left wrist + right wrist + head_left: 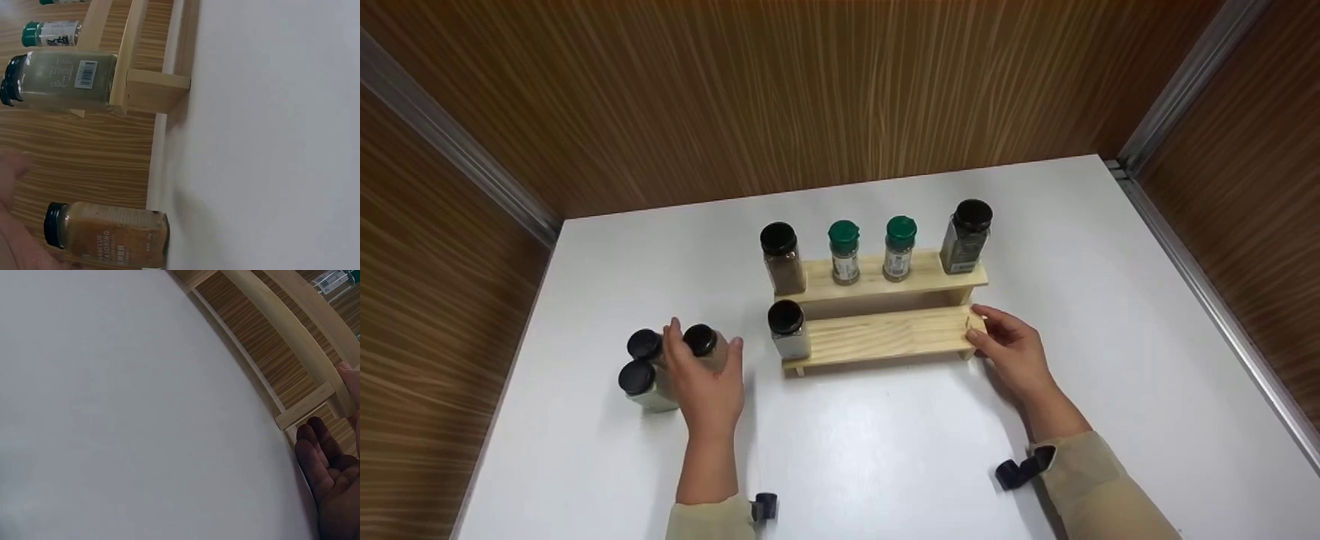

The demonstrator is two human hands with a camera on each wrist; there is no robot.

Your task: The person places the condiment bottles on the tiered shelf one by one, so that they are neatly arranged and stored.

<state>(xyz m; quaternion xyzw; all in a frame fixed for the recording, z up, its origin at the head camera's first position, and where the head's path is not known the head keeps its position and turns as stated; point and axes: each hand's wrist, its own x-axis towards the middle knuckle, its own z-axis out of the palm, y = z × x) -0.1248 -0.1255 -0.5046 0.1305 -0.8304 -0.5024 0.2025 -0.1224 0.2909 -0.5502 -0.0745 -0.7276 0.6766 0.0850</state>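
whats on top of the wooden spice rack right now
The upper step of the wooden spice rack holds four jars: two black-lidded jars at the ends and two green-lidded jars between. One black-lidded jar stands at the lower step's left end. Nothing appears hidden.

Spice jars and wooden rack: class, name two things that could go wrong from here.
1. The left hand grips one jar in a tight cluster with two other jars; lifting it might topple them.
2. The right hand touches the rack end; a nudge may shake the jar on the lower shelf.
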